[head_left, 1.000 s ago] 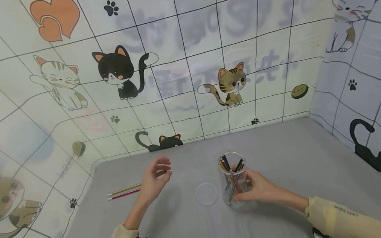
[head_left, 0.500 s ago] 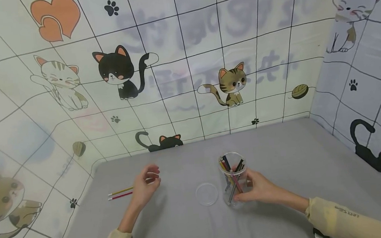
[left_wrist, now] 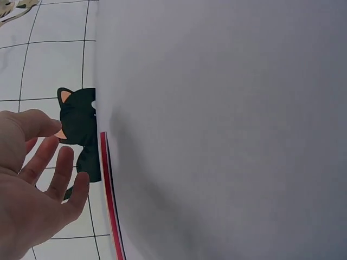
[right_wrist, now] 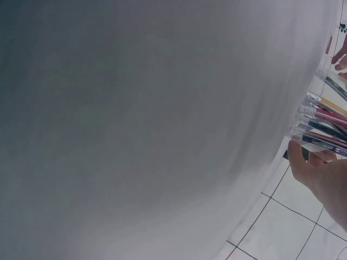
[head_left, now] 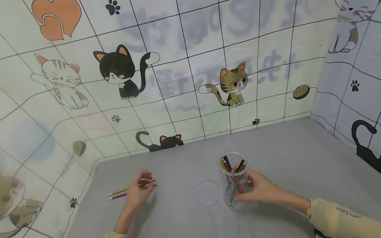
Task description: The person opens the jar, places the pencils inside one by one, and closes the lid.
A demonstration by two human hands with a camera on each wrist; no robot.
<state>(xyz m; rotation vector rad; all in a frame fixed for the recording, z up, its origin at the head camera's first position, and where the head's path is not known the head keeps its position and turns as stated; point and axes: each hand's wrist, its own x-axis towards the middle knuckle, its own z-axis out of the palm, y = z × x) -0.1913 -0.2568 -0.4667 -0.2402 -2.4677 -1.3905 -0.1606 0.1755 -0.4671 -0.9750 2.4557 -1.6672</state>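
My left hand [head_left: 136, 191] is over two pencils lying on the left of the table, its fingers loosely curved and the thumb apart from them. The yellow pencil [head_left: 118, 192] and the red pencil [head_left: 117, 196] lie side by side, partly hidden behind the hand, tips poking out past the fingers. In the left wrist view the red pencil [left_wrist: 110, 197] runs beside the relaxed hand [left_wrist: 40, 189], outside its grasp. My right hand [head_left: 259, 188] grips a clear jar [head_left: 235, 173] around its right side. Several pencils [right_wrist: 328, 114] lean inside the jar, as the right wrist view also shows.
A clear round lid [head_left: 207, 194] lies flat just left of the jar. The grey tabletop [head_left: 281, 145] meets cat-printed cloth walls [head_left: 171, 60] at the back and both sides.
My left hand has moved left and toward me, from beyond the two pencils' right part to over them. The right hand and jar have stayed in place.
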